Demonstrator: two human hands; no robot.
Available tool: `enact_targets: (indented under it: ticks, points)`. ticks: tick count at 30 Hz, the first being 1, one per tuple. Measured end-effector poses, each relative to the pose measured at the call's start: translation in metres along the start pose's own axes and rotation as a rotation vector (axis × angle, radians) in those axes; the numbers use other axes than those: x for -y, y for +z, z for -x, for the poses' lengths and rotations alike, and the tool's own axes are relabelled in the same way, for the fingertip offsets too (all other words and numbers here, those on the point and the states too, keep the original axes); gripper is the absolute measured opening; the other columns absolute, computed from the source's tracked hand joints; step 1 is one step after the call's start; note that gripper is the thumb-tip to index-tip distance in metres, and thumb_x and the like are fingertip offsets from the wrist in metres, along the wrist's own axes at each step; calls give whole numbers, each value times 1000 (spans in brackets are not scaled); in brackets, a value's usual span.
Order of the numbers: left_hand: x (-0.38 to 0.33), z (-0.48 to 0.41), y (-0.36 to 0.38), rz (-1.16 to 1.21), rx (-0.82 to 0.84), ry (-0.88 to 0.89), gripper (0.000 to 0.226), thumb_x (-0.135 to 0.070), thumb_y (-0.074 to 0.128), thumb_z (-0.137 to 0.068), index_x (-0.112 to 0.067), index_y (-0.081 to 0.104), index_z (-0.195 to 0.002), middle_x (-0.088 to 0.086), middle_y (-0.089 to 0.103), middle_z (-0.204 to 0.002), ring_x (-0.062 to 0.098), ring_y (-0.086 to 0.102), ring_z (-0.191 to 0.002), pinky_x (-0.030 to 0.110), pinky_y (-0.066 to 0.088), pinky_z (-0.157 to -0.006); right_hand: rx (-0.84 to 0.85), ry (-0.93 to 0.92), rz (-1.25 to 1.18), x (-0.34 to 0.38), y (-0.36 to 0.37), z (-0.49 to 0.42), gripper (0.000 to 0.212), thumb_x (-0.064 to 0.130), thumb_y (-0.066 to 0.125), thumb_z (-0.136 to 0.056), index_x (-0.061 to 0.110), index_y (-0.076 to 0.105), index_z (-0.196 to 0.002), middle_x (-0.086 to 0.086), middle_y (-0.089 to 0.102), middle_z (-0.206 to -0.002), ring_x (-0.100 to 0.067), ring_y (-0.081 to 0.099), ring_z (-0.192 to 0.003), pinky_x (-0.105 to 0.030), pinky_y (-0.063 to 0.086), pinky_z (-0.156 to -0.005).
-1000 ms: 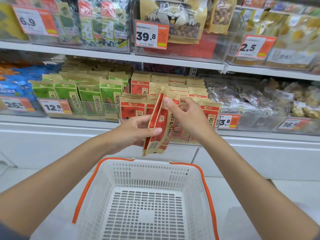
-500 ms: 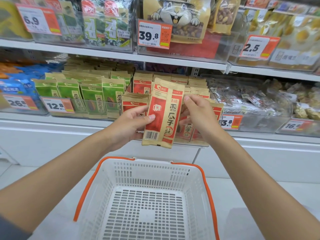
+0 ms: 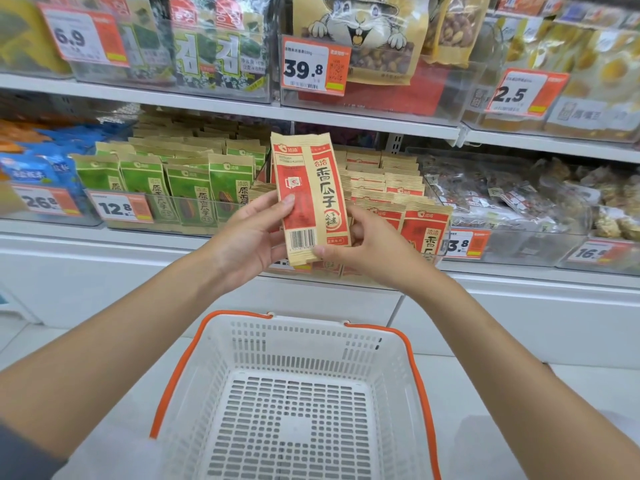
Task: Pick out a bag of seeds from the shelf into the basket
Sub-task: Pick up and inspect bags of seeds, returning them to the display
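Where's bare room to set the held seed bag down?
Free: the white basket floor, bordered by its slotted walls and orange rim, below the left hand and right hand holding the seed bag. Crowded: the red bags and green bags packed on the shelf.

Reads 洽洽 and 香瓜子 on the red seed bag (image 3: 308, 188), above a barcode. Reads 原香瓜子 on the green bags (image 3: 188, 195). Shows 6.9, 39.8, 2.5 on upper price tags (image 3: 315, 65); 26.8, 12.8 on lower price tags (image 3: 119, 206).
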State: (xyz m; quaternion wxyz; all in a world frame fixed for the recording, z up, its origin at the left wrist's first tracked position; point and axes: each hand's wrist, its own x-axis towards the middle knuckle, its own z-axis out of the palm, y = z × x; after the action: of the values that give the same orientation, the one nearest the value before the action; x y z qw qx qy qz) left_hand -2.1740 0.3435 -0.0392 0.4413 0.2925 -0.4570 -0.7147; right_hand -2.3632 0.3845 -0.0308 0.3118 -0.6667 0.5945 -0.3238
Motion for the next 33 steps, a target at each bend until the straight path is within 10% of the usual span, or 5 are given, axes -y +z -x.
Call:
enact_targets:
  ticks: [7, 20, 24, 33]
  points:
    - [2, 0, 4, -298, -68, 57, 26, -21, 51, -102, -20, 64, -125, 5, 75, -110, 15, 73, -91, 26, 59, -68, 93, 27, 49, 0, -22, 3, 59, 17, 73, -89, 21, 46, -141, -10, 75, -90, -6, 65, -65, -20, 47, -58]
    - [3, 3, 6, -488, 64, -33, 54, -45, 69, -76, -26, 62, -126, 0, 75, -111, 19, 71, -105, 38, 59, -84, 288, -83, -157, 11, -7, 12, 72, 26, 85, -77, 34, 48, -139, -21, 72, -105, -41, 68, -99, -54, 54, -94]
    - [1, 3, 0, -283, 127, -88, 41, -37, 62, -81, -14, 66, -114, 10, 73, -109, 24, 69, -97, 36, 59, -75, 331, -77, -237, 17, -15, 15, 73, 26, 77, -74, 38, 43, -138, -10, 73, -88, -13, 67, -79, -26, 55, -79]
    - [3, 1, -5, -260, 196, -115, 79, -43, 69, -68, 0, 55, -132, 16, 69, -120, 29, 68, -101, 42, 59, -80, 349, -69, -220, 17, -24, 17, 75, 7, 73, -85, 21, 39, -151, -3, 77, -95, 9, 63, -95, -21, 45, -97]
